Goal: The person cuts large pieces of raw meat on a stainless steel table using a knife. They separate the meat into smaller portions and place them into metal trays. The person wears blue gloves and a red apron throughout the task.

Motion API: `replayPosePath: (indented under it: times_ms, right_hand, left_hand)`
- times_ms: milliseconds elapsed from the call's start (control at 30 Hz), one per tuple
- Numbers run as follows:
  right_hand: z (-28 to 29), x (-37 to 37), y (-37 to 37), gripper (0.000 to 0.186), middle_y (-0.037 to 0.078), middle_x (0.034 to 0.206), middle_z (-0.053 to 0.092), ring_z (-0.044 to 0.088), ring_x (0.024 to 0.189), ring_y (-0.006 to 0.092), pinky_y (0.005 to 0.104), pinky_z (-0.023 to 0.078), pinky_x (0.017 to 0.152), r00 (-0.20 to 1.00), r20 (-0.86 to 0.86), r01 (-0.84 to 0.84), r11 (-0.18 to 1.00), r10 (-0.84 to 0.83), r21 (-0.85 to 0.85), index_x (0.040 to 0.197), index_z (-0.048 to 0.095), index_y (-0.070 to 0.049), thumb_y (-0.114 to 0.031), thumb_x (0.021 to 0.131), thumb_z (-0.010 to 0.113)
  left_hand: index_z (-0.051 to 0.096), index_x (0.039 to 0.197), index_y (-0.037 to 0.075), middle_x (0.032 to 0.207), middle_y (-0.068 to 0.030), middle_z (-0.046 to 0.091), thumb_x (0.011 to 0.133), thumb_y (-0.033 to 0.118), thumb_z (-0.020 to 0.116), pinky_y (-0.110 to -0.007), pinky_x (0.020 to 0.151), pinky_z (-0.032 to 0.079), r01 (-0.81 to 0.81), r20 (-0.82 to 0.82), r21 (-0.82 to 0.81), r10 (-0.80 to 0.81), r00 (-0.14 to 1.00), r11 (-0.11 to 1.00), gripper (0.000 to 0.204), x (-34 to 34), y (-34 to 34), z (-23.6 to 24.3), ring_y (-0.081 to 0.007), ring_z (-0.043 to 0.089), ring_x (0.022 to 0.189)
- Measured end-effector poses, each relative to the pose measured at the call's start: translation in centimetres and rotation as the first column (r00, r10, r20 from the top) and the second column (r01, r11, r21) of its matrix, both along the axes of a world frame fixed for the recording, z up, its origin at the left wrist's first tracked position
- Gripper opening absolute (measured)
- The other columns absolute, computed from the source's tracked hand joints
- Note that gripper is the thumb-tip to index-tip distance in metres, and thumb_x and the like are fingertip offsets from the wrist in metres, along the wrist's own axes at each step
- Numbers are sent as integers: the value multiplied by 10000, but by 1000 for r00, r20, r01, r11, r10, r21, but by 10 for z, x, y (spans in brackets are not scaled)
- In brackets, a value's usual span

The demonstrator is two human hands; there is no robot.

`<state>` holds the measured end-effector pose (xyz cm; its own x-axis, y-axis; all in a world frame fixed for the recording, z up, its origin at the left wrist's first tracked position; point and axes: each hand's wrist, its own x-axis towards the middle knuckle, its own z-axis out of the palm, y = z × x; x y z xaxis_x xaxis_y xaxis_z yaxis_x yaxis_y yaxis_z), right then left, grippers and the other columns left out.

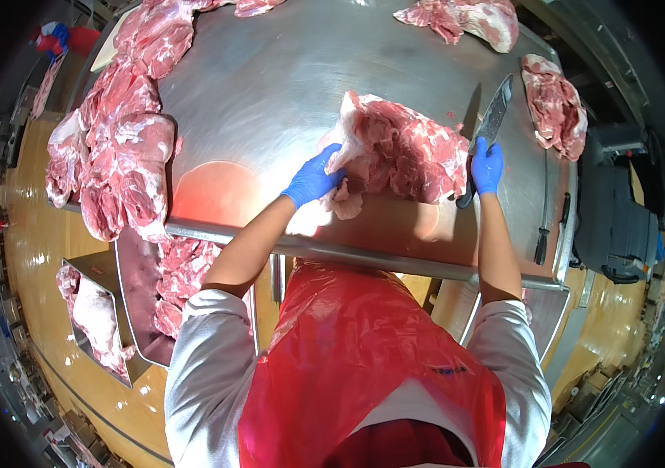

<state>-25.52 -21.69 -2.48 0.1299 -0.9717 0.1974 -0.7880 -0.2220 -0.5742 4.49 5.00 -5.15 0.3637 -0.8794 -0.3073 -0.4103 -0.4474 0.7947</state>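
Note:
My left hand (313,178), in a blue glove, grips the pale fatty edge of a large piece of raw meat (414,156) lying near the front middle of the steel table (247,86). My gloved right hand (487,166) is closed on a large knife (495,108) beside the meat's right end, its blade pointing away from me and a little right. The dark handle shows below that hand, over the metal surface. A loose flap of fat (344,203) hangs under my left hand.
Meat pieces (126,164) line the table's left side; others (555,105) lie at back and right. A black-handled rod (541,246) lies by the right edge. Meat-filled steel bins (134,296) stand below, left. A large dark grey object (609,226) stands right of the table.

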Motion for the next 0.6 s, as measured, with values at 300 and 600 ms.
replayPosePath:
  times_ms: [300,600]
  right_hand:
    - [95,60,183,232,41,772,573,515,520,107,275,440,455,841,539,-404,611,-44,681,1157,519,-59,-243,1016,542]
    - [80,154,156,612,91,820,609,501,525,131,309,440,463,829,496,-446,841,258,307,1530,315,-141,-100,947,495]
  left_hand:
    - [663,1120,62,1050,-141,644,821,237,746,-418,823,514,-122,185,-479,236,954,869,356,18,1,88,-315,603,913]
    - [629,853,59,747,0,583,857,113,718,-304,638,506,-236,-353,-454,69,933,859,104,40,-84,16,-102,571,713]
